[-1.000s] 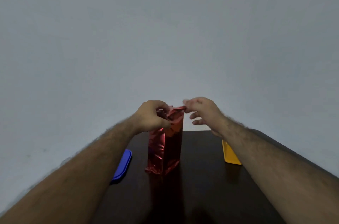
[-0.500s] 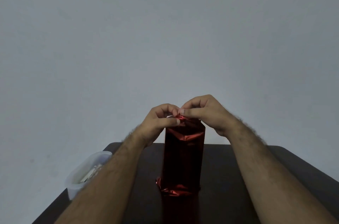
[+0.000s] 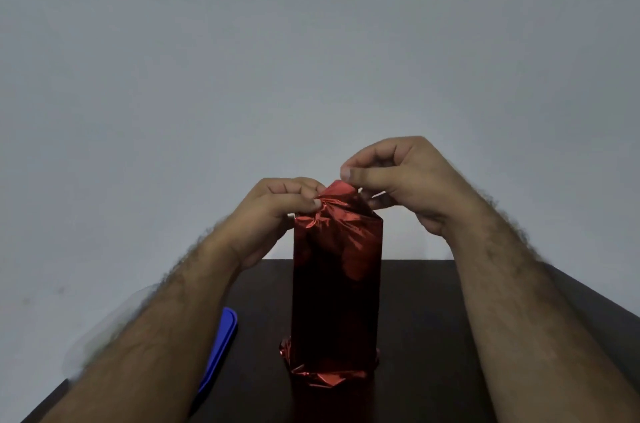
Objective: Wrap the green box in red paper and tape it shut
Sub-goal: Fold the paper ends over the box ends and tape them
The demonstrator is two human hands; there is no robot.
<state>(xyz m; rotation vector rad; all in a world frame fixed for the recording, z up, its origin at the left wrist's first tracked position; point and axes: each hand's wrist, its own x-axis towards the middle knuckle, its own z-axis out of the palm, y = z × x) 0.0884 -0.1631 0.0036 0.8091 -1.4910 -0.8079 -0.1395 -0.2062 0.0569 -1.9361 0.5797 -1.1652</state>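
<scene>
Standing upright between both forearms on the table, fully covered in red paper, with the green box hidden inside. Left hand pinching the crumpled top corner, right hand pinching the raised flap beside it. Best folded flat and tight, held down before taping.

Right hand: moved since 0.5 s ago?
Yes. The right hand has lifted relative to the top of the red-wrapped box, pinching a flap of paper above it, while the left hand holds the top edge.

Green box hidden under red paper; blue lid half-hidden.
</scene>
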